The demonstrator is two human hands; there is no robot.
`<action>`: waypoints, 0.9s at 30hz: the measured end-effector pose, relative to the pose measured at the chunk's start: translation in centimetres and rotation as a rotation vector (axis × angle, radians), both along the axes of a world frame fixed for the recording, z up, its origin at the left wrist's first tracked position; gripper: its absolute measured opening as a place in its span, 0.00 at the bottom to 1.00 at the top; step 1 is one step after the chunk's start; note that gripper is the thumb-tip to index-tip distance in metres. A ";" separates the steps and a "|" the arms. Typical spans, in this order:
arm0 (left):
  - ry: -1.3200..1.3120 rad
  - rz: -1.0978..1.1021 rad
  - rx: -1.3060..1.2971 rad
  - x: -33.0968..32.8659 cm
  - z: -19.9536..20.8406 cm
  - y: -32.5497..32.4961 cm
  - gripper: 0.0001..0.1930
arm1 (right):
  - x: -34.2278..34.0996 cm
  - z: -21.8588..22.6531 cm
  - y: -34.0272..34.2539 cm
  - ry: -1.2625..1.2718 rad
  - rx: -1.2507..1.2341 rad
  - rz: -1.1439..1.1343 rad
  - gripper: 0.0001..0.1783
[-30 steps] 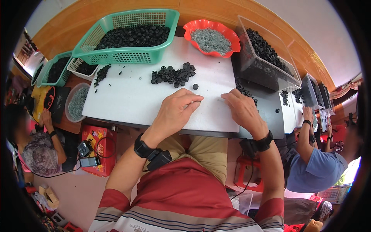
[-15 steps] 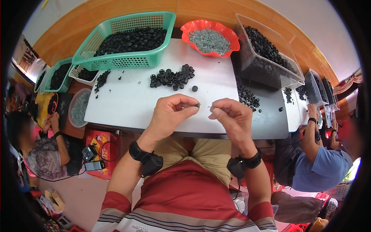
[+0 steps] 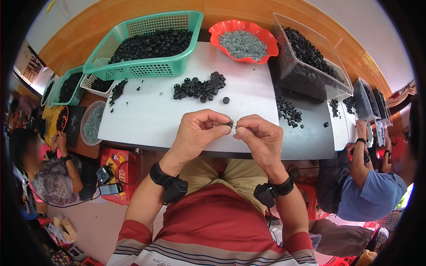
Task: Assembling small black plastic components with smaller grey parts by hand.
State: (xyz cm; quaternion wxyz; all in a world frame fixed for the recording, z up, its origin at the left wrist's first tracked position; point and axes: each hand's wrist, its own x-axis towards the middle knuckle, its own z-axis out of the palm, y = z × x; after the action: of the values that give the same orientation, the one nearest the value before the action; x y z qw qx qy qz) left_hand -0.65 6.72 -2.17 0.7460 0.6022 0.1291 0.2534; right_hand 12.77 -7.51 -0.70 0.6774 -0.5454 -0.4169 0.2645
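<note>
Over the near edge of the white board (image 3: 146, 117), my left hand (image 3: 195, 133) pinches a small black round plastic part (image 3: 230, 124) between thumb and fingertips. My right hand (image 3: 262, 137) comes against it from the right, its thumb and forefinger closed on a thin metal pin that is mostly hidden now. The fingertips of both hands almost touch. Beyond them lies a pile of black round plastic parts (image 3: 202, 87), with one loose black part (image 3: 226, 100) nearer to my hands.
At the back stand a green basket (image 3: 133, 70) of black parts, a red scalloped bowl (image 3: 214, 26) of metal pins and a clear bin (image 3: 306, 82) of black pieces. A clear tub (image 3: 93, 123) of pins is at left. Co-workers sit at left (image 3: 57, 177) and right (image 3: 368, 195).
My right hand has moved left, bringing the pin up to the black part. The gap between my hands has closed. My left hand keeps its pinch.
</note>
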 end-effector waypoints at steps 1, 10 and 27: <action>0.001 -0.001 0.000 0.0 0.0 0.0 0.09 | -0.1 0.0 0.0 0.008 -0.004 -0.010 0.05; -0.045 -0.023 -0.030 0.0 0.1 -0.3 0.09 | -0.1 -0.3 -0.3 0.045 -0.003 0.002 0.05; 0.005 -0.053 0.009 0.0 0.0 -0.4 0.09 | 0.1 -0.6 -0.5 -0.182 -0.013 -0.068 0.05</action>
State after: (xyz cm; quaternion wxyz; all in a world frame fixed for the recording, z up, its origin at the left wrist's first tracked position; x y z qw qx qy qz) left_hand -0.64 6.28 -2.13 0.7495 0.6092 0.1137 0.2328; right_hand 12.83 -7.99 -1.27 0.6417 -0.5853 -0.4564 0.1931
